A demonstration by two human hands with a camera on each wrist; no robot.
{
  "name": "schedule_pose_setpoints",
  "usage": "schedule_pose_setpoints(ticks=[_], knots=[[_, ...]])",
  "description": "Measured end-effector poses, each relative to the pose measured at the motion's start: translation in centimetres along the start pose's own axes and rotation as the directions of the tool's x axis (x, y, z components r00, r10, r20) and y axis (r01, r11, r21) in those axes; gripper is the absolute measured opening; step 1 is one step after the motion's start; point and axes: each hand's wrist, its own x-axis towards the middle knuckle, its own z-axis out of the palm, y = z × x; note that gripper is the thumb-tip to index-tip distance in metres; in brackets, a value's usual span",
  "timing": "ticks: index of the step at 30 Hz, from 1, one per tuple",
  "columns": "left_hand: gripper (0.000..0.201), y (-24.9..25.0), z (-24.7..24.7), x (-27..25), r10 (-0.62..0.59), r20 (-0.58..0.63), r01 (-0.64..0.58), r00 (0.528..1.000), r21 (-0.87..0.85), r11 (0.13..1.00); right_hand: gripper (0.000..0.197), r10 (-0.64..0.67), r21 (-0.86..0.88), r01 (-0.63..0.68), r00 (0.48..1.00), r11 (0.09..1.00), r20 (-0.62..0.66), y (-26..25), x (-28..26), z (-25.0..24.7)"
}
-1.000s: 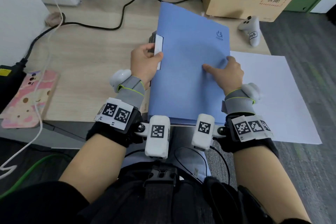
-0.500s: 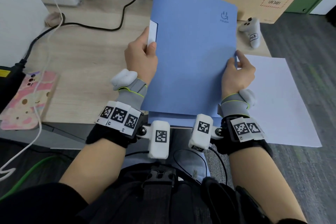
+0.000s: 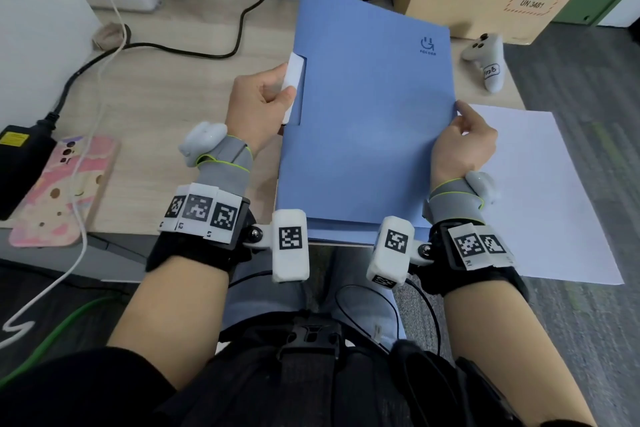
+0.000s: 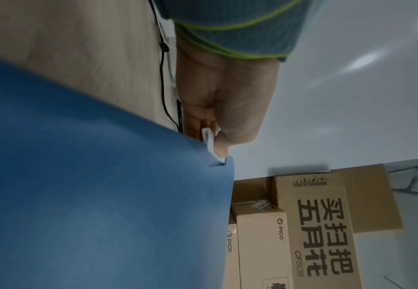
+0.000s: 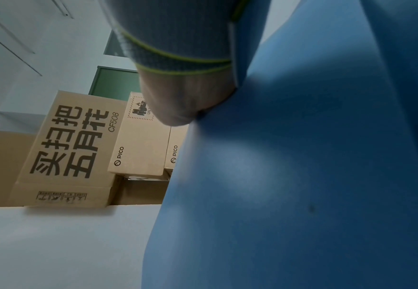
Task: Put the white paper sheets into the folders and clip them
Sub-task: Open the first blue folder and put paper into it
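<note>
A person's left hand (image 3: 263,104) pinches the white spine clip (image 3: 294,80) while the right hand (image 3: 460,142) grips the blue folder (image 3: 367,121) by its right edge, long axis running near-to-far above the bench (image 3: 166,80), white paper sheet (image 3: 540,191) lying just right.

Grey wristbands (image 3: 221,166), lime-edged; black wrist straps, white marker-tagged camera blocks (image 3: 290,246).

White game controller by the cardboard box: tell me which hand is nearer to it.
Right. The right hand grips the blue folder's right edge, just below and slightly left of the white controller. The left hand holds the white clip on the folder's far left edge.
</note>
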Motion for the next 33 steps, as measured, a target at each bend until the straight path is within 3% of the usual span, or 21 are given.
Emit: schedule_pose_setpoints(ticks=[2, 6, 11, 17, 22, 26, 29, 31, 33], knots=[[0.041, 0.1, -0.4, 0.3, 0.013, 0.025, -0.013, 1.000, -0.015, 1.000, 0.041, -0.003, -0.024, 0.003, 1.000, 1.000, 0.003, 0.0, -0.1, 0.0], [0.038, -0.1, -1.5, 0.5, -0.072, 0.049, 0.074, 0.996, -0.042, 0.996, 0.042, -0.010, -0.076, 0.012, 1.000, 0.997, 0.030, 0.1, 0.5, -0.6], [0.009, -0.9, -2.2, 1.1, -0.147, -0.135, 0.124, 0.980, -0.164, 0.979, 0.041, -0.028, -0.091, 0.033, 0.998, 0.995, 0.050, 0.1, 0.8, -0.9], [0.014, -1.2, -2.7, 2.1, -0.262, -0.321, 0.120, 0.910, -0.402, 0.908, 0.040, -0.021, -0.084, 0.027, 0.998, 0.996, 0.066, 0.3, 0.5, -1.0], [0.026, -2.2, -2.5, 2.7, -0.320, -0.357, 0.085, 0.877, -0.541, 0.837, 0.039, -0.021, -0.051, 0.025, 0.997, 0.998, 0.070, 0.1, 0.2, -0.8], [0.025, -1.9, -1.3, 2.3, -0.334, -0.227, 0.141, 0.915, -0.594, 0.792, 0.042, 0.003, -0.018, -0.003, 0.999, 1.000, 0.054, 0.6, 0.4, -1.0], [0.026, -0.9, 0.1, 1.1, -0.299, 0.012, 0.276, 0.954, -0.421, 0.864, 0.044, 0.022, -0.019, -0.021, 0.998, 1.000, 0.054, 0.7, 0.6, -1.1], [0.025, -0.2, 1.1, 0.3, -0.267, 0.177, 0.309, 0.947, -0.281, 0.909, 0.043, 0.034, -0.029, -0.033, 0.998, 0.999, 0.045, 0.8, 0.7, -1.4], [0.021, 0.2, 1.8, -0.1, -0.232, 0.267, 0.292, 0.935, -0.215, 0.932, 0.042, 0.049, -0.044, -0.047, 0.998, 0.998, 0.045, 1.0, 0.9, -1.6]])
